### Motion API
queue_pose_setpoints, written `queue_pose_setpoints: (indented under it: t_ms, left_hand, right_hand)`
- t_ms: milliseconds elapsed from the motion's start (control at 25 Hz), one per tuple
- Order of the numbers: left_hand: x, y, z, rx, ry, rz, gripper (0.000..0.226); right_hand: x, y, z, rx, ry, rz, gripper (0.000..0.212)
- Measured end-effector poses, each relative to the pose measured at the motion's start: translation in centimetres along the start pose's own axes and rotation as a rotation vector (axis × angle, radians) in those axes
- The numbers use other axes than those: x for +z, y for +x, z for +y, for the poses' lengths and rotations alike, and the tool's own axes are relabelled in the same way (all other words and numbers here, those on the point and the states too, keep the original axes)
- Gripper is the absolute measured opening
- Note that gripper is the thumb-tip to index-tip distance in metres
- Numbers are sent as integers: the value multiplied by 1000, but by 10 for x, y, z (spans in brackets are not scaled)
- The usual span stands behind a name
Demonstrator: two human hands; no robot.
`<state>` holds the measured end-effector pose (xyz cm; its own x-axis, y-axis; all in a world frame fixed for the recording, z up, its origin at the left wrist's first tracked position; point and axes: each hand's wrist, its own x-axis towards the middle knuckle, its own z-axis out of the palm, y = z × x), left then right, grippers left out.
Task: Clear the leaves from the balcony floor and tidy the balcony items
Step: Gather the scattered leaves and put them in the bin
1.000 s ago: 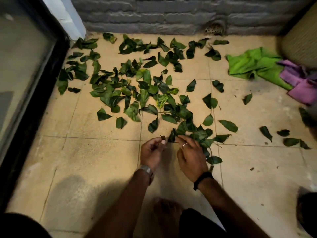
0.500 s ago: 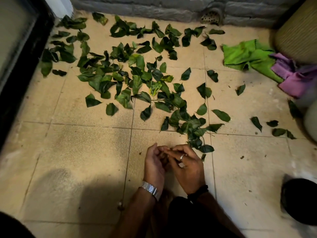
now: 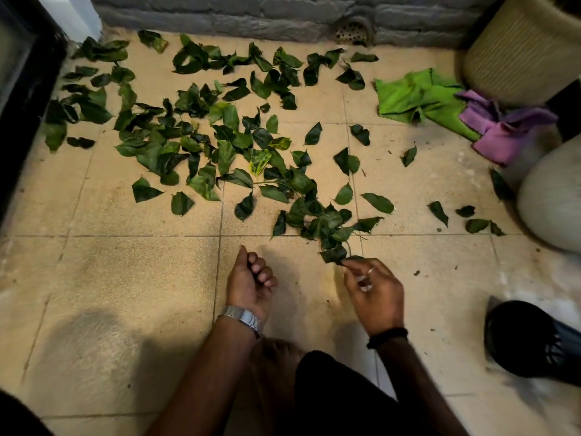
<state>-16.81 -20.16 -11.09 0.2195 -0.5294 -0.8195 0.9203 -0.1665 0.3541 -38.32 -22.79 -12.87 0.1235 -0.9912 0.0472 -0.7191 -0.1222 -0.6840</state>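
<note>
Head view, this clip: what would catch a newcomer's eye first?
The scatter of dark green leaves spread over the beige tiled floor, thickest left of centre and reaching the grey brick wall. Next, the bright green cloth crumpled with a purple cloth at the right beside a ribbed beige pot. Near the bottom, the right hand pinches a leaf at the pile's nearest edge while the left hand is loosely curled.

I am low over beige floor tiles (image 3: 107, 278). Green leaves (image 3: 201, 146) lie scattered on them from ten to one o'clock. At two o'clock a green cloth (image 3: 412, 96) lies flat with a purple cloth (image 3: 500, 133) touching it. A black basket (image 3: 534, 341) rests at four o'clock.
</note>
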Motion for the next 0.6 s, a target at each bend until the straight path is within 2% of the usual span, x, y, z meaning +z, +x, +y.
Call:
queue_pose_setpoints:
  t_ms: [120,200,360,520,600]
  left_hand:
    - [6,-2,-13,-12,82,-93,19]
    - [8,-3,-25,-18,141,-139,10]
    - [9,-4,-37,-55,196,-229,18]
    - [10,-3,-35,-114,138,-253,28]
    - [12,-3,-33,-136,124,-264,31]
  right_hand:
    - [-15,-2,35,220,-185,-68,26]
    - [-7,-7,40,206,-212,-97,30]
    - [9,-4,29,127,-157,-120,6]
    - [4,-5,3,203,74,39,10]
    - [7,-8,-19,98,157,116,7]
